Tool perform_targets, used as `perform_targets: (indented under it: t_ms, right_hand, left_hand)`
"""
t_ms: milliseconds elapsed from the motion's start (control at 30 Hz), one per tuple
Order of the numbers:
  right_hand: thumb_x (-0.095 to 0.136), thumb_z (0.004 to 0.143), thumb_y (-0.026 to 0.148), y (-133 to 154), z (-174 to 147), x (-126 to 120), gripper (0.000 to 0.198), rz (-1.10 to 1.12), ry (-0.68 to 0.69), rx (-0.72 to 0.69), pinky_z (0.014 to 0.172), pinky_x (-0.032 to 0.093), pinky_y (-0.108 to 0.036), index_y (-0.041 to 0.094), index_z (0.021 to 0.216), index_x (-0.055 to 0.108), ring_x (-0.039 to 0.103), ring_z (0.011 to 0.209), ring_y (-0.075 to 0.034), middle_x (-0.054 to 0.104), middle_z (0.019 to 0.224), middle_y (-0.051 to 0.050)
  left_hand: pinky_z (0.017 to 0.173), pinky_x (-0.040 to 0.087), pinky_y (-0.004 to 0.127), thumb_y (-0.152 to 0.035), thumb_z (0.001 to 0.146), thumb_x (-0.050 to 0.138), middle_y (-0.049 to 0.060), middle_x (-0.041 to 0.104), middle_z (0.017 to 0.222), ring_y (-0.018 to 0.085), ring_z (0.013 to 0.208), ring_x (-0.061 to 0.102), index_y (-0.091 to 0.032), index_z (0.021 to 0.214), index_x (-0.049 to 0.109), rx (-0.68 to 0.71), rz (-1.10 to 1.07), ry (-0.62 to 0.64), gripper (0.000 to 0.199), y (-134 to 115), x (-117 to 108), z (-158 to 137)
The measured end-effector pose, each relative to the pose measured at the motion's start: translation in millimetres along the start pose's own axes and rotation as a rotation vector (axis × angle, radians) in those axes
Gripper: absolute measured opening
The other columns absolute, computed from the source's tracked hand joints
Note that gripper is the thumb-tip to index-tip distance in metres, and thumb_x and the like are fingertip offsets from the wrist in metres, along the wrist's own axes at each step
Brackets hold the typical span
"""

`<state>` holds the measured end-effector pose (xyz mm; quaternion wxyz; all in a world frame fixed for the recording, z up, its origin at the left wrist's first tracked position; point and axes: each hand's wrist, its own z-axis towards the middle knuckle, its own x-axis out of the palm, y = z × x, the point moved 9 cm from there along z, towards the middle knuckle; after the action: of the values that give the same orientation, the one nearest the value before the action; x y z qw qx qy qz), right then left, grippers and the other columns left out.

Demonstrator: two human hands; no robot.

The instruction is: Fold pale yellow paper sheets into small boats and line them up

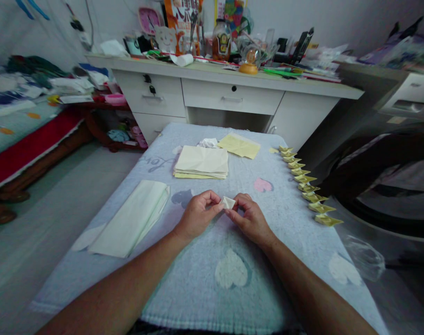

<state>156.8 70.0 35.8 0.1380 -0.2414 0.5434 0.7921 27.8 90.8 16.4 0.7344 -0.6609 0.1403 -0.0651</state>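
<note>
A small folded paper [228, 202] is pinched at one end by the left hand [202, 209], thumb against fingers, and the other end is pinched pretty much the same way by the right hand [248, 216]. It's held around the middle of the cloth-covered desk [187, 284]; whether the cloth is touched can't really be told. Past the hands, a stack of cream paper [202, 159] is set down, some yellow sheets [240, 145] parked behind it. Off to the right, little boat-shaped yellow folds [304, 178] are lined up in a neat row.
</note>
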Motion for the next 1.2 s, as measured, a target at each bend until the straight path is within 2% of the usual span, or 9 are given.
perform_targets:
  t_ms: [100, 233, 400, 567, 733, 967, 1133, 1200]
  right_hand:
    - [0.056, 0.089, 0.04, 2, 1, 1, 0.029, 0.004, 0.011, -0.013, 0.072, 0.037, -0.03, 0.02, 0.068, 0.052, 0.048, 0.077, -0.017, 0.053, 0.071, -0.001]
    - [0.053, 0.091, 0.041, 4, 1, 2, 0.031, -0.018, 0.055, -0.038, 0.071, 0.036, -0.031, 0.02, 0.069, 0.053, 0.047, 0.074, -0.017, 0.051, 0.069, -0.001]
    - [0.055, 0.09, 0.04, 4, 0, 4, 0.031, -0.035, 0.079, -0.051, 0.072, 0.036, -0.031, 0.02, 0.067, 0.05, 0.047, 0.075, -0.017, 0.052, 0.069, -0.001]
    - [0.057, 0.089, 0.038, 3, -1, 5, 0.022, -0.008, 0.051, -0.035, 0.077, 0.037, -0.032, 0.02, 0.075, 0.056, 0.049, 0.08, -0.017, 0.056, 0.076, -0.001]
    - [0.058, 0.089, 0.036, 1, 0, 3, 0.024, -0.006, 0.03, -0.026, 0.074, 0.038, -0.031, 0.02, 0.071, 0.055, 0.049, 0.078, -0.017, 0.055, 0.073, -0.001]
    - [0.06, 0.088, 0.034, 0, 1, -1, 0.024, -0.05, 0.01, -0.03, 0.072, 0.038, -0.032, 0.021, 0.069, 0.054, 0.049, 0.077, -0.018, 0.055, 0.07, -0.001]
    - [0.062, 0.084, 0.02, 1, 0, -4, 0.008, -0.105, -0.03, -0.055, 0.075, 0.038, -0.032, 0.022, 0.077, 0.059, 0.049, 0.081, -0.019, 0.057, 0.075, -0.001]
    - [0.062, 0.081, 0.014, 1, 0, -5, 0.009, -0.126, -0.055, -0.066, 0.075, 0.038, -0.032, 0.022, 0.079, 0.059, 0.049, 0.081, -0.019, 0.057, 0.076, -0.001]
  left_hand:
    - [0.066, 0.042, 0.022, -0.028, 0.079, 0.063, -0.003, 0.057, 0.069, 0.01, 0.065, 0.053, -0.015, 0.074, 0.055, -0.004, 0.034, -0.028, 0.016, 1, -1, -1]
    - [0.068, 0.044, 0.022, -0.028, 0.078, 0.063, -0.002, 0.059, 0.07, 0.01, 0.067, 0.056, -0.015, 0.075, 0.057, -0.003, 0.009, -0.005, 0.015, 2, 3, -1]
    - [0.079, 0.045, 0.025, -0.023, 0.075, 0.064, 0.002, 0.067, 0.087, 0.015, 0.083, 0.061, -0.016, 0.095, 0.063, 0.02, 0.055, 0.015, 0.021, -2, 4, -1]
    - [0.076, 0.043, 0.024, -0.024, 0.077, 0.061, -0.001, 0.062, 0.077, 0.014, 0.077, 0.057, -0.017, 0.08, 0.064, 0.037, 0.17, 0.001, 0.008, -6, 0, -2]
    - [0.073, 0.043, 0.022, -0.027, 0.077, 0.062, -0.001, 0.06, 0.074, 0.013, 0.074, 0.055, -0.017, 0.079, 0.062, 0.038, 0.159, -0.011, 0.01, -5, 1, -2]
    - [0.078, 0.045, 0.024, -0.026, 0.081, 0.059, 0.0, 0.067, 0.079, 0.015, 0.078, 0.06, -0.017, 0.082, 0.067, 0.096, 0.245, -0.05, 0.011, -14, -4, -2]
    - [0.077, 0.046, 0.026, -0.025, 0.083, 0.057, 0.001, 0.068, 0.079, 0.016, 0.077, 0.062, -0.017, 0.082, 0.067, 0.105, 0.277, -0.023, 0.012, -12, -4, -1]
    - [0.079, 0.046, 0.027, -0.022, 0.082, 0.057, 0.001, 0.069, 0.081, 0.016, 0.081, 0.062, -0.018, 0.083, 0.066, 0.126, 0.311, -0.008, 0.01, -12, -1, -1]
